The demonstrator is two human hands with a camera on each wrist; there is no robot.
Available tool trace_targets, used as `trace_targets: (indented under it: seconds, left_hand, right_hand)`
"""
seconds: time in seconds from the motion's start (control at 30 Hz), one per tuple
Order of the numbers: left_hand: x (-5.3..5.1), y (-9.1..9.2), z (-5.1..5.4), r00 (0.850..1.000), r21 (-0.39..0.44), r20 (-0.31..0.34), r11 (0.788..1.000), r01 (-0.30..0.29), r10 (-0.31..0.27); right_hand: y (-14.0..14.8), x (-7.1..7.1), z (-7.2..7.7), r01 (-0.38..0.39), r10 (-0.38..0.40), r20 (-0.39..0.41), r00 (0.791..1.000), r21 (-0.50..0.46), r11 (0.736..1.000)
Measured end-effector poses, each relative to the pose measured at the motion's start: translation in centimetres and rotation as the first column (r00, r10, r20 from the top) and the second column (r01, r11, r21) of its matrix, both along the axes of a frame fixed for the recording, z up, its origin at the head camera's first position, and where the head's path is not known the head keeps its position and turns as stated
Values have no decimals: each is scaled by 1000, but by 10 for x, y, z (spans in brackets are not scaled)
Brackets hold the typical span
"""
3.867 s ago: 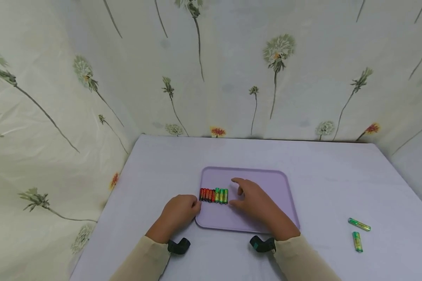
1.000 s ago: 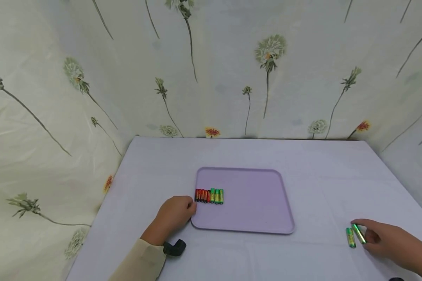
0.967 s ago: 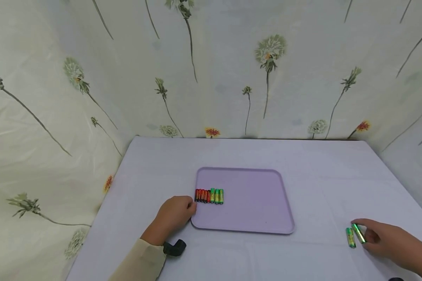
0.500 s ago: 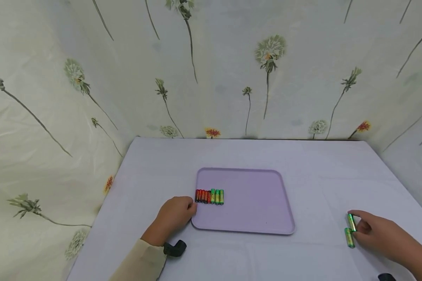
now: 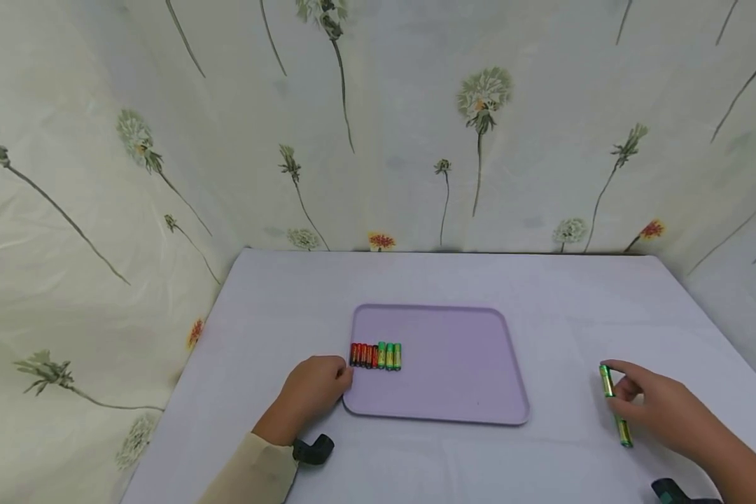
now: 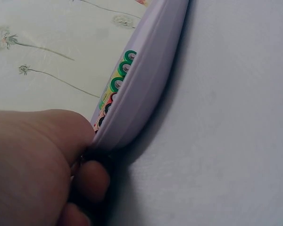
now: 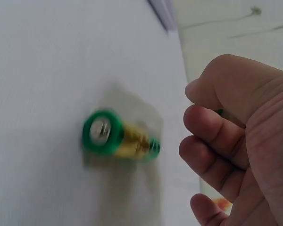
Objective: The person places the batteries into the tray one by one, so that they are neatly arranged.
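Note:
My left hand (image 5: 313, 388) pinches the left rim of the lilac tray (image 5: 453, 371); in the left wrist view the thumb lies at the rim and the curled fingers are below it. Side by side at the tray's left end lie several red-and-black batteries (image 5: 363, 355) and 3 green batteries (image 5: 389, 356). To the right of the tray, my right hand (image 5: 661, 409) pinches a green-and-gold battery (image 5: 607, 381) between thumb and index finger, over the table. A second green battery (image 5: 624, 432) lies just below it on the table, its end facing the right wrist camera (image 7: 118, 136).
A white cloth covers the table (image 5: 573, 308). Behind it and to the left hangs a pale curtain (image 5: 403, 140) printed with dandelions. A black wrist strap device (image 5: 313, 449) sits on the left wrist.
My right hand has gone from the tray to the loose batteries, gripped one and moved it left and away from me, past the other. My left hand keeps its place at the tray.

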State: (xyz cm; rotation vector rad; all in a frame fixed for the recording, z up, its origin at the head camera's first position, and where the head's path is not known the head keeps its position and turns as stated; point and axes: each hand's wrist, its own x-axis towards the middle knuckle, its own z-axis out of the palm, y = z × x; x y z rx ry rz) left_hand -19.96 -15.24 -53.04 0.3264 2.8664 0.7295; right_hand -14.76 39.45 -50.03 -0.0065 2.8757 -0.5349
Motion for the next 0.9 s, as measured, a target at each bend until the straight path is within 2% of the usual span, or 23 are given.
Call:
trace_targets:
  seconds: [0.2, 0.43, 0.57, 0.73, 0.9]
  left_hand:
    - [-4, 1, 4, 1000, -2, 9, 1000, 4, -4]
    - [-6, -1, 6, 1000, -6, 9, 1000, -8, 8]
    - [-7, -1, 3, 1000, -4, 10, 1000, -3, 3]
    - [-2, 1, 1, 1000, -1, 19, 1000, 2, -2]
    - [-4, 3, 0, 1000, -13, 3, 1000, 8, -8]
  right_hand:
    - [-25, -11, 6, -37, 33, -71, 997, -55, 998]
    - [-61, -30, 12, -117, 93, -179, 980, -128, 985]
    - [-80, -37, 11, -119, 90, -172, 981, -166, 979]
    - [-101, -38, 6, -98, 70, -139, 988, -207, 973]
    - [-119, -43, 6, -121, 87, -154, 984, -224, 967]
